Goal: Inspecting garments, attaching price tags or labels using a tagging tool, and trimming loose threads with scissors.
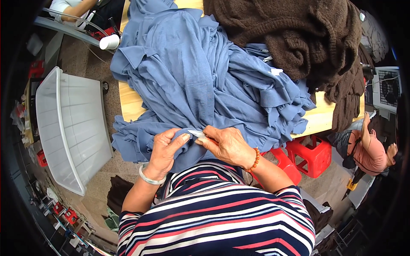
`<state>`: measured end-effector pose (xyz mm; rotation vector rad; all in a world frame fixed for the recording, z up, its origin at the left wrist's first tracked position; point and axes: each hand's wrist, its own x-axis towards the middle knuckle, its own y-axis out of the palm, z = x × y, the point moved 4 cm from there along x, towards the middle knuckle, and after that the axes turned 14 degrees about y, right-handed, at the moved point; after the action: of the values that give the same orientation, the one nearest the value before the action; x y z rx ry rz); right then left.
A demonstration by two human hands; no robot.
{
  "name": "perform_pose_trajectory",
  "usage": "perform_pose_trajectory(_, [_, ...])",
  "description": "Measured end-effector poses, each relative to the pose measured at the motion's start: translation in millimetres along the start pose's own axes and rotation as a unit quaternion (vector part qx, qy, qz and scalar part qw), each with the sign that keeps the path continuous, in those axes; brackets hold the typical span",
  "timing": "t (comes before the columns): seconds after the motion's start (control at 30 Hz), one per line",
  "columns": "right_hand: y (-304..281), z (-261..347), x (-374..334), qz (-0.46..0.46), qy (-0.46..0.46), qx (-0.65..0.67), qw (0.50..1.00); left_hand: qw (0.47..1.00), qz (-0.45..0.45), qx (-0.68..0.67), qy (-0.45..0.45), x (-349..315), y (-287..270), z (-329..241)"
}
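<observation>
A large heap of blue shirts [183, 72] lies over the wooden table, its near end hanging over the edge toward my body. My left hand [164, 151] is closed, pinching the blue cloth between thumb and fingers. Close beside it, my right hand [226, 145] is closed on what look like small thread snips [196, 133]. Their pale pointed tip points toward my left thumb, and a bit of red shows under the fingers. The rest of the tool is hidden in my grip. The tip lies right at the pinched cloth; whether it touches cannot be told.
Dark brown knitwear [294, 34] is piled at the far right of the wooden table [318, 117]. Red stools [311, 155] stand below its right edge. A big white bin [81, 128] is on the floor at left. A white cup-shaped thing [109, 42] sits beyond it. Other people [367, 151] are nearby.
</observation>
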<state>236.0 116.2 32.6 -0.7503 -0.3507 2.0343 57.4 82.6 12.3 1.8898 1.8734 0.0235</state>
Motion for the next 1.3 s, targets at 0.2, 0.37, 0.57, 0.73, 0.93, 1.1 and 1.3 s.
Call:
perform_pose_trajectory(0.2, [0,-6,7,0.005,0.065,0.212,0.975,0.998,0.034,0.049,0.001,1,-3,6])
perform_pose_trajectory(0.37, [19,-27,17,0.118,0.090,0.325,0.934,0.992,0.053,0.111,-0.006,5,-11,4])
perform_pose_trajectory(0.57, [11,-44,23,0.088,0.115,0.352,0.925,0.995,0.047,0.053,-0.066,-4,-28,10])
perform_pose_trajectory(0.73, [14,-58,33,0.034,0.087,0.246,0.965,0.996,0.049,0.036,-0.065,-6,-28,10])
perform_pose_trajectory(0.93, [4,-12,12,-0.111,0.014,-0.005,0.994,0.999,0.000,0.001,-0.047,-5,-31,12])
perform_pose_trajectory(1.1, [17,13,1,-0.020,-0.021,0.001,1.000,0.998,-0.017,-0.040,-0.047,-7,-32,19])
perform_pose_trajectory(1.3, [31,5,6,-0.019,-0.050,-0.008,0.999,0.997,-0.015,-0.060,-0.047,-10,-30,19])
